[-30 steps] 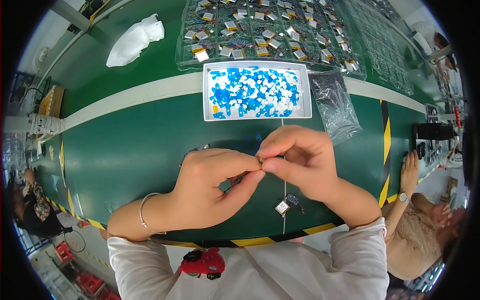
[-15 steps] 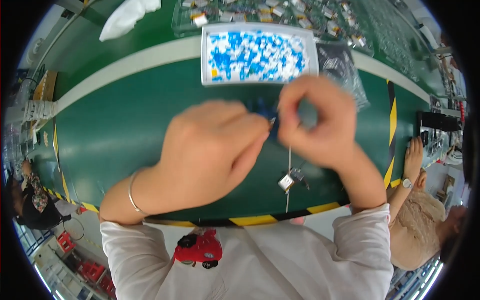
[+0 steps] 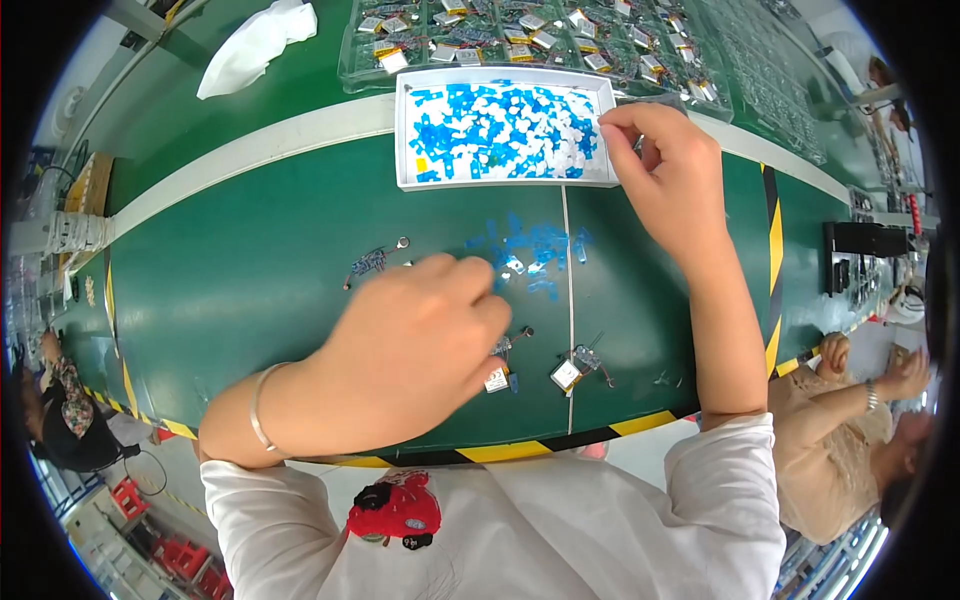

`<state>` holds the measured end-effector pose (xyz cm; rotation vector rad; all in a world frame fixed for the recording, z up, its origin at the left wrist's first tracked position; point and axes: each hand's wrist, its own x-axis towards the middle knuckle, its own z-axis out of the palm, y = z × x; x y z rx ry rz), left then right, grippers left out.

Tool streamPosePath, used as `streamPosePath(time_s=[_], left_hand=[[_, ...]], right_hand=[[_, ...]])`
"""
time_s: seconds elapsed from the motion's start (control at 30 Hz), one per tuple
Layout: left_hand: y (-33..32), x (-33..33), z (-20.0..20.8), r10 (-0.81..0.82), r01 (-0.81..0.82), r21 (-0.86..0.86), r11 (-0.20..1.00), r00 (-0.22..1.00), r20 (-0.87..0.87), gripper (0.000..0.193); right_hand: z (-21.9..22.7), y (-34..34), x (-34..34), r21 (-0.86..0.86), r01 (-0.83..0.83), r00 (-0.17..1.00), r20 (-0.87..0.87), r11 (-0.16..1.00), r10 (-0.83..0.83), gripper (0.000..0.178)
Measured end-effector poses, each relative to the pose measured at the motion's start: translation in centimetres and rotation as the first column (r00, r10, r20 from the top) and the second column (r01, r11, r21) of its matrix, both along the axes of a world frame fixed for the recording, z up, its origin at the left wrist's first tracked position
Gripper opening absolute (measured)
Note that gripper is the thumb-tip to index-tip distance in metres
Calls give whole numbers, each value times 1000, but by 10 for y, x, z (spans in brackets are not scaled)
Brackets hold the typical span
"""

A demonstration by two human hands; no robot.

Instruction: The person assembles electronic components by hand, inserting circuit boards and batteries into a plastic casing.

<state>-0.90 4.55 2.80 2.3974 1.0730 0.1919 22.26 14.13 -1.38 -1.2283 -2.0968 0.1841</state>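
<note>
My left hand point(image 3: 420, 340) is curled with knuckles up over the mid-table. At its thumb and fingertips shows a small circuit board with a silver battery point(image 3: 497, 378), partly hidden by the hand. My right hand point(image 3: 670, 180) pinches thumb and forefinger together at the right wall of a white box point(image 3: 405, 150). Whatever lies in that pinch is too small to make out. The box holds many small blue and white pieces point(image 3: 500, 130). Between my hands, loose blue pieces point(image 3: 535, 250) are scattered on the green table point(image 3: 240, 290).
Another board with a battery point(image 3: 567, 374) lies near the front edge, and a bare board point(image 3: 370, 262) beyond my left hand. Clear trays point(image 3: 540, 40) of similar assemblies stand behind the box. A white cloth point(image 3: 260, 45) lies far left. A co-worker point(image 3: 840, 430) sits at right.
My hands, close together before, have parted. The right moved up to the box's right side; the left came down a little toward me. The blue pieces and bare board are now uncovered.
</note>
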Motion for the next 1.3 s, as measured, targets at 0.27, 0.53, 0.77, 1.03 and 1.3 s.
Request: streamPosePath(time_s=[0.27,0.53,0.77,1.03,1.3], left_hand=[[1,-15,-2,-179,119,-214,970,942,-285,13],[22,-19,-5,-138,127,-81,989,979,-148,10],[38,-13,-5,598,61,-790,610,618,510,3],[34,-10,-15,686,89,-852,516,553,473,10],[24,-3,-19,619,-39,-747,663,589,519,9]], right_hand=[[9,-3,-4,-34,-29,999,-17,999,28,7],[21,-19,-10,-107,-103,992,-84,989,94,7],[31,-43,-25,-165,-319,927,-261,933,271,9],[21,-54,-39,48,-351,892,-285,935,350,17],[11,-51,-35,87,-428,887,-148,899,437,18]])
